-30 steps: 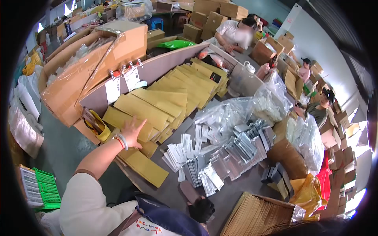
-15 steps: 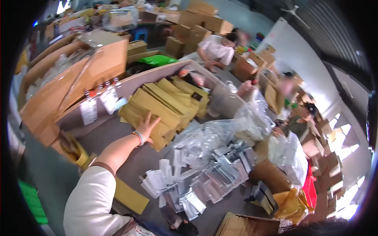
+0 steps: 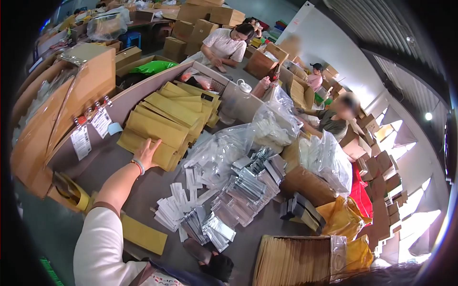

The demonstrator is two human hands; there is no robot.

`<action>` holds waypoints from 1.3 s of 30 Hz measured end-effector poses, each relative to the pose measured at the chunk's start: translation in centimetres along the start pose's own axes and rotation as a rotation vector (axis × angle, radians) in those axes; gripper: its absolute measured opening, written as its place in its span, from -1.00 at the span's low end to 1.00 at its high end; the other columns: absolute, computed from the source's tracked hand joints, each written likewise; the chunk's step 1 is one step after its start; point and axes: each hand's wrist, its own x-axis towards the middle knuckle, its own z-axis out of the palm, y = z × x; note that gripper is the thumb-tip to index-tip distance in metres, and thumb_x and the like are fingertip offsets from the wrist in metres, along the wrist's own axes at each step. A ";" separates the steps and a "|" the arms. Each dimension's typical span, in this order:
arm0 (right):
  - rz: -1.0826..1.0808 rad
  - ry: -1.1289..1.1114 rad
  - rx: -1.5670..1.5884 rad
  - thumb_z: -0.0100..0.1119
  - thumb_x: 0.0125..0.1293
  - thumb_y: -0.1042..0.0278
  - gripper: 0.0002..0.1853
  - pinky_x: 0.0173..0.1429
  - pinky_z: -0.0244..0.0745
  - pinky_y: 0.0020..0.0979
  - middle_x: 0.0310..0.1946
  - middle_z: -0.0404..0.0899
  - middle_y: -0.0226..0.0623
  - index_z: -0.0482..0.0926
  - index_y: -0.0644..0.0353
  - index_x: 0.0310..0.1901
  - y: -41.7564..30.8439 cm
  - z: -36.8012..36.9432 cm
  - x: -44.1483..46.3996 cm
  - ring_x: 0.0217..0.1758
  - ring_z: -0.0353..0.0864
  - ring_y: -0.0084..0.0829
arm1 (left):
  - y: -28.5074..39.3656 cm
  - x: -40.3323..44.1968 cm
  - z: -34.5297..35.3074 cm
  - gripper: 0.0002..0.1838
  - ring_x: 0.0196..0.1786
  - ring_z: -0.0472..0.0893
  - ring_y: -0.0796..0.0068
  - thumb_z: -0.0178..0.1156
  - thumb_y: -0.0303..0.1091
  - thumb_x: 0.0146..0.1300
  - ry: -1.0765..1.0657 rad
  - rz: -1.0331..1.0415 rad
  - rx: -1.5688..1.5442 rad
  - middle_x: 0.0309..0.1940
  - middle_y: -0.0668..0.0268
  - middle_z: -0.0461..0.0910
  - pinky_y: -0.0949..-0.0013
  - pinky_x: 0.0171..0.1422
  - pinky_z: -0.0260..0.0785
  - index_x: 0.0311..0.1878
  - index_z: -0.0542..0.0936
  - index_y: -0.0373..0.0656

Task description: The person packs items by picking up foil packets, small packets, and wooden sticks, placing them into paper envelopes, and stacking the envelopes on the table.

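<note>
indoors, a worker's left hand (image 3: 147, 155) rests on a pile of yellow envelopes (image 3: 162, 127) on a grey table (image 3: 149, 189) — its fingers open and spread against the paper. the pile lies along the table's walled left edge (image 3: 131, 101), overlapping in a loose row toward the far corner. the right hand (image 3: 219, 268), in a black glove, is low at the near edge, just beside a dark oblong item (image 3: 196, 250); whether its fingers grip that item cannot be told.

one single yellow envelope (image 3: 143, 233) lies apart at the near left corner. silvery packets (image 3: 243, 186) and white strips (image 3: 174, 207) spread across the middle, with a clear plastic bag (image 3: 222, 143) just beyond them. a white-lidded jug (image 3: 236, 104) stands near the far corner, and printed sheets (image 3: 81, 143) hang clipped to the left wall. toward the near right corner sits an open box of tightly packed brown paper (image 3: 293, 260). past the far edge — a person in a pale top (image 3: 224, 46), head bent, hands together.
</note>
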 end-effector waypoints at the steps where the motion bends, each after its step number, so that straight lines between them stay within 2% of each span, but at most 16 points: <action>1: -0.011 -0.001 0.000 0.44 -0.13 -0.14 -0.36 -0.03 0.47 -0.07 -0.25 0.61 -0.21 0.61 0.06 -0.03 -0.1 -0.2 -0.1 -0.12 0.61 -0.10 | -0.3 -1.1 -0.3 0.27 0.39 0.26 -0.18 0.60 -0.12 -0.22 0.029 0.074 -0.028 0.45 0.01 0.11 -0.04 0.36 0.31 0.54 -0.02 0.28; 5: -0.147 0.152 -0.108 0.45 -0.15 -0.14 -0.40 -0.11 0.52 -0.14 -0.34 0.61 -0.21 0.64 0.09 -0.10 -0.8 -2.4 0.2 -0.23 0.63 -0.12 | -1.8 -4.4 -2.4 0.16 0.32 0.38 -0.09 0.58 -0.18 -0.19 -0.115 0.148 0.008 0.38 0.01 0.21 0.06 0.30 0.37 0.50 0.09 0.17; 8: -0.045 -0.118 -0.049 0.44 -0.12 -0.12 -0.41 -0.12 0.52 -0.15 -0.34 0.60 -0.18 0.62 0.12 -0.12 -0.6 -2.9 0.9 -0.19 0.62 -0.12 | -2.0 -8.3 -2.3 -0.09 0.23 0.48 0.02 0.51 -0.18 -0.09 -0.221 0.233 -0.045 0.28 0.08 0.35 0.07 0.24 0.41 0.39 0.31 0.08; 10: -0.372 0.115 -0.020 0.45 -0.10 -0.10 -0.44 -0.12 0.52 -0.12 -0.36 0.59 -0.16 0.59 0.14 -0.16 2.4 -0.3 0.0 -0.17 0.61 -0.11 | 0.6 -12.6 -2.9 -0.42 0.08 0.58 0.10 0.42 -0.16 0.01 -0.228 0.341 -0.179 0.07 0.17 0.55 0.12 0.14 0.46 0.15 0.55 -0.03; 13: -0.194 -0.127 -0.049 0.44 -0.07 -0.10 -0.47 -0.10 0.52 -0.14 -0.33 0.59 -0.17 0.57 0.13 -0.18 0.5 -3.6 -1.2 -0.15 0.60 -0.12 | 4.0 -19.1 -4.2 -0.63 -0.06 0.62 0.12 0.36 -0.16 0.06 -0.266 0.401 -0.277 -0.16 0.22 0.64 0.16 0.01 0.49 -0.07 0.65 -0.08; 14: -0.223 -0.030 -0.028 0.43 -0.06 -0.11 -0.46 -0.09 0.52 -0.14 -0.29 0.59 -0.17 0.57 0.13 -0.17 0.2 -4.5 -1.1 -0.13 0.60 -0.11 | 5.2 -20.9 -4.8 -0.70 -0.17 0.64 0.11 0.35 -0.20 0.06 -0.192 0.441 -0.346 -0.27 0.21 0.64 0.16 -0.08 0.49 -0.15 0.66 -0.11; 15: -0.249 0.077 -0.006 0.42 -0.05 -0.13 -0.44 -0.07 0.52 -0.14 -0.26 0.59 -0.16 0.56 0.13 -0.15 -0.1 -4.8 -1.1 -0.12 0.60 -0.11 | 5.8 -22.3 -4.5 -0.70 -0.23 0.63 0.13 0.38 -0.21 0.04 -0.187 0.402 -0.393 -0.33 0.22 0.62 0.18 -0.14 0.48 -0.17 0.66 -0.12; 18: -0.244 -0.009 -0.032 0.41 -0.04 -0.15 -0.43 -0.05 0.50 -0.13 -0.19 0.57 -0.16 0.55 0.13 -0.13 0.3 -4.1 -1.4 -0.10 0.58 -0.09 | 7.8 -25.5 -3.7 -0.69 -0.37 0.60 0.22 0.43 -0.21 0.01 -0.158 0.298 -0.543 -0.43 0.26 0.59 0.26 -0.26 0.45 -0.20 0.66 -0.13; 19: -0.243 -0.007 -0.031 0.41 -0.04 -0.15 -0.43 -0.05 0.50 -0.13 -0.19 0.57 -0.16 0.55 0.13 -0.13 0.1 -4.3 -1.3 -0.10 0.58 -0.09 | 8.7 -26.3 -4.0 -0.60 -0.22 0.60 0.20 0.46 -0.17 -0.03 -0.288 0.149 -0.621 -0.33 0.29 0.59 0.20 -0.09 0.43 -0.11 0.65 -0.09; 20: -0.235 -0.025 0.022 0.41 -0.05 -0.15 -0.43 -0.05 0.49 -0.13 -0.19 0.57 -0.15 0.55 0.13 -0.13 -0.7 -4.9 -1.0 -0.11 0.58 -0.08 | 9.5 -26.8 -3.8 -0.60 -0.22 0.60 0.20 0.46 -0.17 -0.03 -0.288 0.150 -0.620 -0.33 0.29 0.59 0.20 -0.09 0.43 -0.11 0.65 -0.09; 22: -0.231 -0.047 0.080 0.41 -0.05 -0.14 -0.43 -0.06 0.49 -0.12 -0.19 0.57 -0.14 0.55 0.13 -0.13 -1.4 -5.2 -0.6 -0.11 0.57 -0.08 | 10.8 -28.0 -3.4 -0.41 0.04 0.50 0.11 0.49 -0.08 -0.08 0.113 0.187 -0.339 -0.10 0.26 0.55 0.02 0.14 0.30 0.06 0.59 -0.07; 23: -0.240 -0.062 0.080 0.41 -0.05 -0.14 -0.42 -0.07 0.49 -0.11 -0.19 0.57 -0.14 0.56 0.14 -0.12 -1.5 -5.1 -0.4 -0.12 0.57 -0.07 | 11.0 -28.4 -3.1 -0.14 0.31 0.28 -0.02 0.51 0.06 -0.18 -0.035 0.065 -0.342 0.16 0.15 0.41 -0.19 0.34 0.04 0.23 0.48 -0.10; 26: -0.252 -0.055 0.090 0.43 -0.08 -0.10 -0.44 -0.08 0.49 -0.11 -0.21 0.58 -0.15 0.57 0.12 -0.12 -2.2 -5.1 0.3 -0.14 0.58 -0.08 | 10.4 -29.4 0.0 0.01 0.43 0.15 -0.09 0.51 0.16 -0.23 -0.022 -0.044 -0.240 0.31 0.04 0.29 -0.29 0.42 -0.10 0.30 0.41 -0.18; 29: -0.259 -0.072 0.085 0.46 -0.11 -0.07 -0.45 -0.07 0.49 -0.10 -0.23 0.58 -0.16 0.59 0.11 -0.14 -3.0 -5.7 0.9 -0.14 0.59 -0.08 | 9.6 -29.6 1.2 0.10 0.51 0.04 -0.12 0.52 0.20 -0.26 -0.081 -0.029 -0.388 0.40 0.00 0.20 -0.35 0.47 -0.26 0.35 0.36 -0.21; 34: -0.378 -0.080 0.094 0.44 -0.09 -0.08 -0.45 -0.04 0.49 -0.12 -0.22 0.59 -0.17 0.59 0.16 -0.17 -2.8 -4.5 1.1 -0.11 0.58 -0.07 | 9.4 -29.5 0.6 0.12 0.51 0.03 -0.11 0.54 0.18 -0.27 -0.106 -0.032 -0.434 0.41 0.02 0.19 -0.34 0.48 -0.26 0.36 0.33 -0.23; 39: -0.498 -0.135 0.142 0.39 -0.03 -0.16 -0.35 -0.08 0.49 -0.10 -0.18 0.58 -0.13 0.55 0.18 -0.02 -3.4 -1.7 2.7 -0.11 0.59 -0.08 | 9.7 -29.2 0.4 0.14 0.52 0.02 -0.12 0.55 0.16 -0.26 -0.128 -0.062 -0.438 0.43 0.05 0.17 -0.32 0.50 -0.25 0.38 0.30 -0.23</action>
